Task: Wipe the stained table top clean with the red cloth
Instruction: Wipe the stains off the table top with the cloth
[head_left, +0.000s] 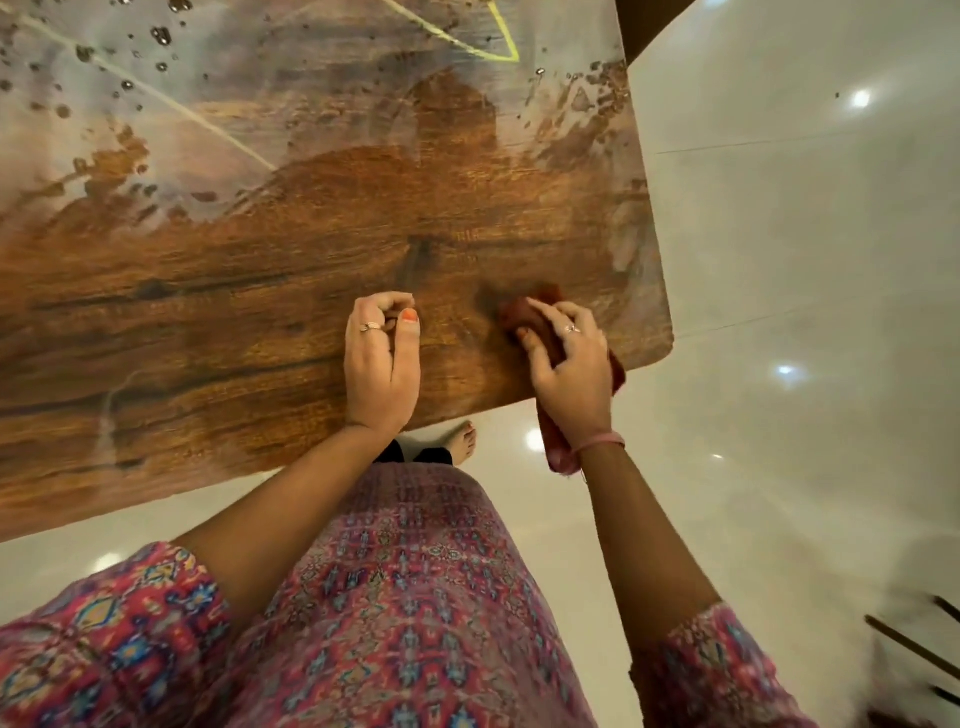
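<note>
Head view, looking down over the counter. I take its rounded near-right corner as my landmark.

Right hand sits just inside that corner, fingers spread and bent over the red cloth, pressing it onto the wood. The cloth is bunched under the palm; its tail hangs off the near edge below the wrist, beside a pink wristband. The cloth edge looks blurred, so I judge it is mid-stroke, though I cannot be sure.

Left hand rests further in from the corner, near the same front edge. Fingers curled into a loose fist, holding nothing. I read it as a brace for leaning over.

Wood around both hands, out from the corner, shows dark clean grain. Away from the corner, toward the far side, a pale smeared film covers the surface, with dark droplets and yellow lines. A pale patch also lies along the right edge beyond the corner. My judgement: near band done, far half to do.

Room: nothing stands on the counter, so strokes can run freely away from the corner. Right of the corner lies glossy floor. The hanging tail could snag on the edge.
</note>
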